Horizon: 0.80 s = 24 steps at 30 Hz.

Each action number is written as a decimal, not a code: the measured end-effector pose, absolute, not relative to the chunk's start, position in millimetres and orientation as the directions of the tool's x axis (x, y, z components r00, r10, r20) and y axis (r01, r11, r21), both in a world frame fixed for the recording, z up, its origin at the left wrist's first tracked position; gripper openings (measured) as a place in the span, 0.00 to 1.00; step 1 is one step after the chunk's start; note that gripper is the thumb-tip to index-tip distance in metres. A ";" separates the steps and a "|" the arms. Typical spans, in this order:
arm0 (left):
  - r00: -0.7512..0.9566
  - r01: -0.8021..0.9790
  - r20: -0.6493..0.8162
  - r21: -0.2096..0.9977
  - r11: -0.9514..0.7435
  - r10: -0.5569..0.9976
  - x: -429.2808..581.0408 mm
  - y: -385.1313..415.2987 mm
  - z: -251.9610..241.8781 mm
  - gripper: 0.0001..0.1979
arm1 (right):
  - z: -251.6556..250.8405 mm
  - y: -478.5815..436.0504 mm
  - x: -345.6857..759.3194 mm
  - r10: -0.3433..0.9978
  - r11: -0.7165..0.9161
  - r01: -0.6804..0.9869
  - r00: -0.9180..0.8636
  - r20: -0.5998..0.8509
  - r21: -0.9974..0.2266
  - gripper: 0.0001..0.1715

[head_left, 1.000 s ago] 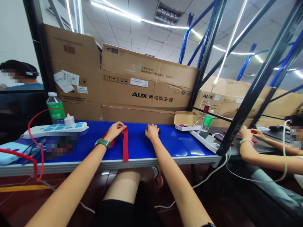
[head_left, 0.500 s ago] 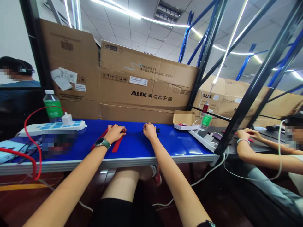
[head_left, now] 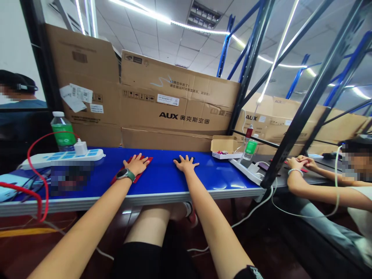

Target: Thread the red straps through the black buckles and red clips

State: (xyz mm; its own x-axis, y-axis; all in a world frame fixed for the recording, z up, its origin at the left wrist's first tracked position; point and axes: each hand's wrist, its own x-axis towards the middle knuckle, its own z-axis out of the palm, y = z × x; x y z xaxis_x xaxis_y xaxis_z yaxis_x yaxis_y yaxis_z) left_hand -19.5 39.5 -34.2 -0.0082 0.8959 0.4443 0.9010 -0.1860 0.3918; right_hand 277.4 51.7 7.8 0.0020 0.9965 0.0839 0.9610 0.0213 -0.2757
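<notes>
My left hand (head_left: 137, 164), with a dark watch (head_left: 125, 175) on its wrist, lies flat with fingers spread over a flat red piece (head_left: 142, 177). The red piece shows around the hand and under the wrist; its middle is covered, and I cannot tell its kind. To the right, my right hand (head_left: 186, 164) is pressed palm down on the blue tabletop (head_left: 162, 178), fingers fanned out. A small black thing (head_left: 176, 159) peeks out beside its thumb side, mostly hidden under the hand.
Left of my hands are a power strip (head_left: 62, 156), red cable (head_left: 48, 193) and water bottle (head_left: 62, 131). On the right stand an open small box (head_left: 223, 155), another bottle (head_left: 250, 148) and a metal post (head_left: 279, 155). Cardboard (head_left: 180, 108) walls the back. A co-worker's hands (head_left: 299, 164) are beyond.
My left hand has gone from curled fingers on the red piece to lying flat and spread on it. My right hand has opened from a closed grip to flat on the tabletop.
</notes>
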 end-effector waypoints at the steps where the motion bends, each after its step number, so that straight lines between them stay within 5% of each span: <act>1: -0.036 0.908 0.408 0.395 -0.141 0.912 -20.5 40.9 -34.7 0.28 | 7.6 53.2 276.9 0.997 0.027 0.964 -0.007 0.076 -0.264 0.41; 6: -0.108 0.961 0.242 0.275 0.039 0.964 -20.9 48.7 -36.4 0.30 | 7.2 57.6 276.1 0.998 0.051 0.969 -0.041 0.048 -0.242 0.33; 14: -0.064 0.976 0.291 0.219 -0.001 0.955 -13.9 57.9 -16.5 0.28 | 4.4 55.5 278.3 0.983 0.108 0.970 -0.071 0.169 -0.218 0.31; 19: 0.256 0.935 0.341 0.151 -0.321 0.905 45.7 41.2 1.8 0.26 | 7.8 50.8 257.0 0.810 0.459 0.875 -0.341 0.477 -0.153 0.28; 24: 0.437 0.848 0.275 0.191 -0.494 0.856 77.2 29.5 -11.6 0.23 | 4.0 47.9 231.8 0.599 0.800 0.561 -0.736 0.316 -0.212 0.28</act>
State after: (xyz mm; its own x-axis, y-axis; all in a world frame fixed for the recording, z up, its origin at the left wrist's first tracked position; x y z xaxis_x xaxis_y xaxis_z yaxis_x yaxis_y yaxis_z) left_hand 77.2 29.5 -11.6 0.4371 0.8562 0.2753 0.8479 -0.4944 0.1914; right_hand 231.8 47.9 4.0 -0.7356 0.5990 0.3164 0.5608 0.8005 -0.2115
